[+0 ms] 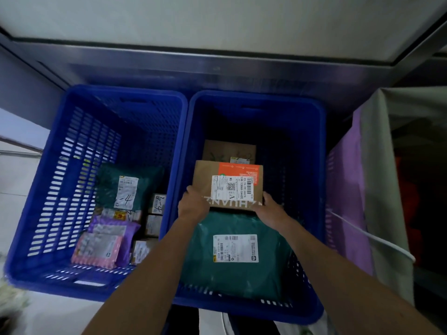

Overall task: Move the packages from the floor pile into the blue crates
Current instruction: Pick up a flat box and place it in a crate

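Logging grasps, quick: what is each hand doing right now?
Left hand: holding the box by its near left corner.
Right hand: holding the same box, near right corner.

Brown labelled box [205,176] is inside right blue crate [305,151].

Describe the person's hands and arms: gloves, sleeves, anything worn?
Nothing worn that shows. Left hand and right hand: no gloves, no rings visible. Left forearm and right forearm: uncovered to the frame edge, no sleeve, watch or wristband.
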